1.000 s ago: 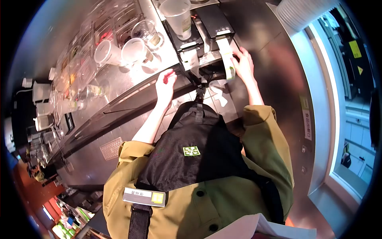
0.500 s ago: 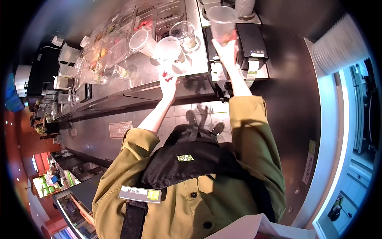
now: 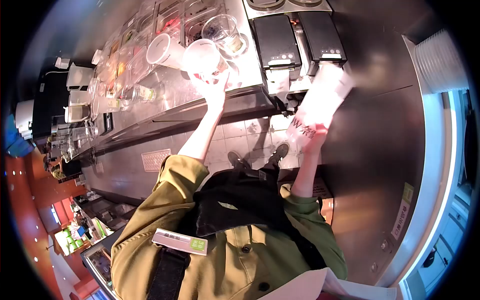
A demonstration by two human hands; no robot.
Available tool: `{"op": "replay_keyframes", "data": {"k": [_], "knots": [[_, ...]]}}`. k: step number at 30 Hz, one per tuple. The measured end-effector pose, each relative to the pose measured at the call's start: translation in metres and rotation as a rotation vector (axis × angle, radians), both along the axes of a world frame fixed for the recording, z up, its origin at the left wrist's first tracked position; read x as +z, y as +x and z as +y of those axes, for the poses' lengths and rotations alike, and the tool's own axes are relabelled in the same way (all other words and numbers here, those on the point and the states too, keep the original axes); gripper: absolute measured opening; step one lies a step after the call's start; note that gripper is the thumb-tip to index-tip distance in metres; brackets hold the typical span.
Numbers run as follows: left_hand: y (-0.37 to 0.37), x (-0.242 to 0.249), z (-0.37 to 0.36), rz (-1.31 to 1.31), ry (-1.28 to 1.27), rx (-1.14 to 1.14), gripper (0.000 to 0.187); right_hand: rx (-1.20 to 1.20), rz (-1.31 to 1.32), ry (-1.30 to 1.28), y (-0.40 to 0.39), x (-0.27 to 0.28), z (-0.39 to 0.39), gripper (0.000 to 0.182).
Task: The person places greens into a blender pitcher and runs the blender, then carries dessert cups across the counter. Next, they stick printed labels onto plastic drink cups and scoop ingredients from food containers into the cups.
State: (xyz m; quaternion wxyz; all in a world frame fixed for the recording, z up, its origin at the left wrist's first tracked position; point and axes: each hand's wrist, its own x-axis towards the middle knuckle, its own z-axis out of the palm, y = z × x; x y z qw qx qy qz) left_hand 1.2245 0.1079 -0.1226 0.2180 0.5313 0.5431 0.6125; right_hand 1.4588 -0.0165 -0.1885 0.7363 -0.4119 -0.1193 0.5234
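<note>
My left hand (image 3: 212, 92) is closed round the lower part of a clear plastic cup (image 3: 201, 55) at the front edge of the counter, its opening facing up. Beside it stand another plastic cup (image 3: 165, 51) and a larger clear pitcher (image 3: 221, 34). My right hand (image 3: 315, 137) grips a translucent printed cup (image 3: 322, 97) by its base, out in front of the counter. This cup tilts toward the upper right and its far end is blurred.
Two black label printers (image 3: 276, 40) with paper strips (image 3: 278, 82) stand right of the cups. Food trays (image 3: 170, 20) line the back of the counter (image 3: 175, 90). A stack of white lids or bowls (image 3: 442, 62) is at the far right.
My right hand has brought its cup down from above the printers toward me and tilted it. My left hand is now closer against its cup. The view has shifted slightly.
</note>
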Motion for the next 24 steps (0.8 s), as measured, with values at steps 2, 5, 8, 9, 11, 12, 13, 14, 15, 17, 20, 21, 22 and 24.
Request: {"op": "replay_keyframes", "data": {"k": [2, 5, 8, 9, 11, 12, 13, 14, 15, 17, 20, 21, 22, 24], "knots": [[0.004, 0.008, 0.013, -0.178, -0.144, -0.019, 0.098, -0.034, -0.007, -0.030, -0.012, 0.014, -0.002, 0.053], [-0.003, 0.023, 0.004, -0.424, -0.491, -0.007, 0.086, -0.107, -0.270, -0.127, -0.013, 0.011, -0.011, 0.057], [-0.025, 0.058, -0.058, -0.858, -0.822, -0.466, 0.084, -0.135, -0.686, -0.092, -0.031, 0.045, -0.036, 0.061], [-0.039, 0.070, -0.080, -0.930, -0.891, -0.609, 0.083, -0.064, -0.766, -0.033, -0.046, 0.060, -0.044, 0.062], [-0.070, 0.090, -0.118, -0.987, -0.918, -0.791, 0.081, 0.186, -0.841, 0.120, -0.083, 0.091, -0.052, 0.065], [-0.089, 0.095, -0.134, -0.999, -0.904, -0.844, 0.081, 0.333, -0.863, 0.192, -0.104, 0.105, -0.052, 0.067], [-0.112, 0.094, -0.146, -0.924, -0.817, -0.922, 0.079, 0.472, -0.883, 0.264, -0.129, 0.117, -0.050, 0.068], [-0.137, 0.095, -0.161, -0.982, -0.741, -0.958, 0.079, 0.595, -0.898, 0.323, -0.156, 0.129, -0.047, 0.070], [-0.163, 0.098, -0.175, -1.036, -0.663, -1.002, 0.079, 0.714, -0.906, 0.378, -0.187, 0.141, -0.041, 0.071], [-0.219, 0.108, -0.199, -0.928, -0.475, -1.039, 0.079, 0.922, -0.918, 0.459, -0.255, 0.157, -0.030, 0.074], [-0.327, 0.118, -0.261, -0.852, -0.466, -0.898, 0.082, 1.229, -0.918, 0.544, -0.366, 0.171, -0.036, 0.079], [-0.361, 0.126, -0.279, -0.818, -0.439, -0.848, 0.083, 1.330, -0.926, 0.627, -0.405, 0.173, -0.038, 0.079], [-0.402, 0.127, -0.298, -0.738, -0.430, -0.829, 0.084, 1.489, -0.877, 0.545, -0.441, 0.181, -0.045, 0.078], [-0.464, 0.117, -0.339, -0.637, -0.418, -0.792, 0.085, 1.679, -0.746, 0.565, -0.518, 0.174, -0.062, 0.080]]}}
